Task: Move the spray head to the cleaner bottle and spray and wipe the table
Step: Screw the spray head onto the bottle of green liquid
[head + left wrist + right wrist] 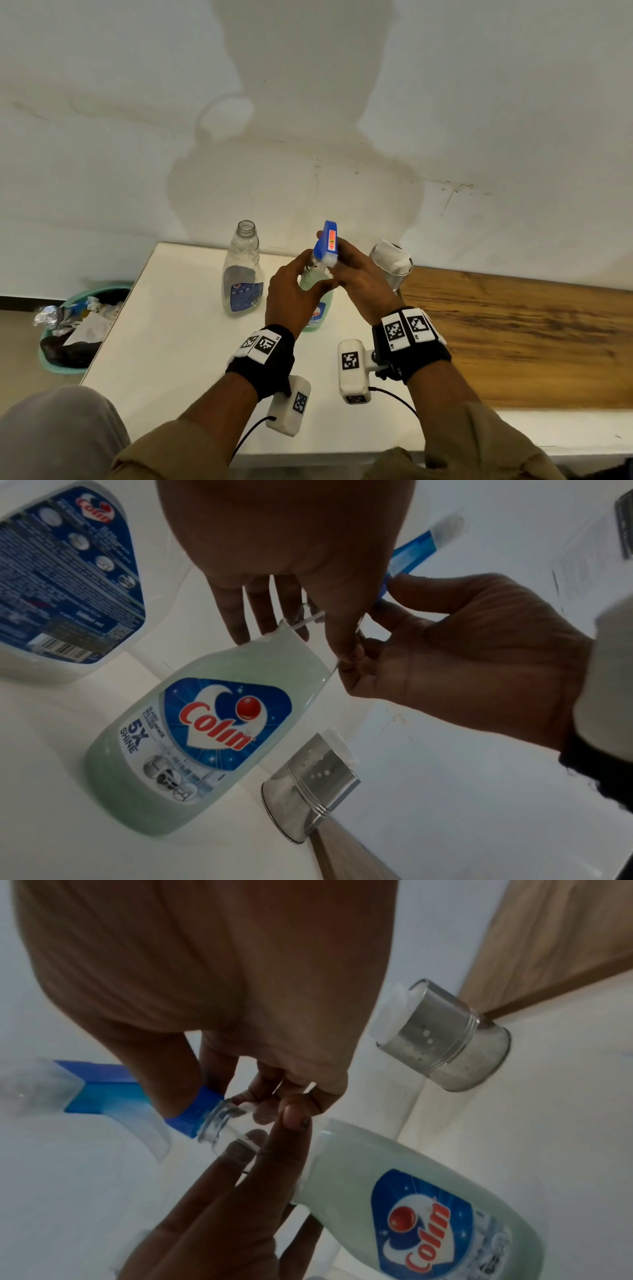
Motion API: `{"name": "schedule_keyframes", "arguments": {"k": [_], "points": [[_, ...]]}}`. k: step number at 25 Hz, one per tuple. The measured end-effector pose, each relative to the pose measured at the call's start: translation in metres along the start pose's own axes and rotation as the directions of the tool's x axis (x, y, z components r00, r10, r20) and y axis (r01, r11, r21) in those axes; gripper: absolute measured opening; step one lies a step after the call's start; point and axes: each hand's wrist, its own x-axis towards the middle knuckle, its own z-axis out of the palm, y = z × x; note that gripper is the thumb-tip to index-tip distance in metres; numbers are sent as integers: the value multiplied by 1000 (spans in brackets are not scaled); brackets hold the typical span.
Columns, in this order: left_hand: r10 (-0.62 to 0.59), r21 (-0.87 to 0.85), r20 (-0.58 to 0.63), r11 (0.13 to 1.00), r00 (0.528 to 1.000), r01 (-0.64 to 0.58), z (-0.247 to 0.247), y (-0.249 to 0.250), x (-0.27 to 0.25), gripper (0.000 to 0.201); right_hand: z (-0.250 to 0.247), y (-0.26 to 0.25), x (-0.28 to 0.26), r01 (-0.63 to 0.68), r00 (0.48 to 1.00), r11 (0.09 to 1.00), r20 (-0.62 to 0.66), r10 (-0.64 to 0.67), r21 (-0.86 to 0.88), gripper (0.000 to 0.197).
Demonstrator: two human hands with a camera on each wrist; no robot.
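Blue-and-white plastic spray head (328,244) upright at the green-filled clear cleaner bottle (178,739) mouth.
Right hand (359,281) grips the head's collar; left hand (291,294) pinches the bottle neck just below.

Empty bottle (242,270) stands left of cleaner bottle (317,305).

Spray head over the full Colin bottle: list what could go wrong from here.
1. The spray head sits tilted at the neck in the right hand; its collar could cross-thread and leak.
2. The left hand holds only the neck of the full Colin bottle; twisting might tip it.
3. The uncapped empty bottle stands close by; an elbow could topple it.
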Motion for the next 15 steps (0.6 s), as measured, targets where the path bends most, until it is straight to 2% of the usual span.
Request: {"name": "schedule_keyframes", "arguments": {"k": [1, 3, 6, 8, 11, 12, 15], "points": [[4, 6, 0, 1000, 1000, -4, 0, 1, 0, 67, 0, 0, 2, 23, 1000, 997, -17, -24, -75, 32], [14, 3, -6, 1000, 1000, -14, -1, 4, -1, 68, 6, 1, 5, 52, 986, 984, -148, -77, -169, 27], [29, -30, -6, 999, 1000, -30, -4, 7, -3, 61, 19, 4, 5, 31, 951, 985, -299, -81, -169, 35], [34, -36, 5, 999, 999, -34, -5, 8, -3, 61, 18, 5, 3, 12, 959, 986, -278, -58, -164, 39], [18, -32, 9, 999, 1000, -18, -4, 6, -1, 67, 5, 0, 2, -21, 993, 999, -113, 17, -32, 42], [6, -31, 8, 1000, 1000, -6, -4, 6, -1, 67, 1, 0, 3, -31, 997, 999, -78, 28, -37, 38], [-14, -19, 5, 1000, 1000, 14, -3, 5, 0, 67, 0, 0, 7, 1, 992, 987, -123, -21, -158, 28]]}}
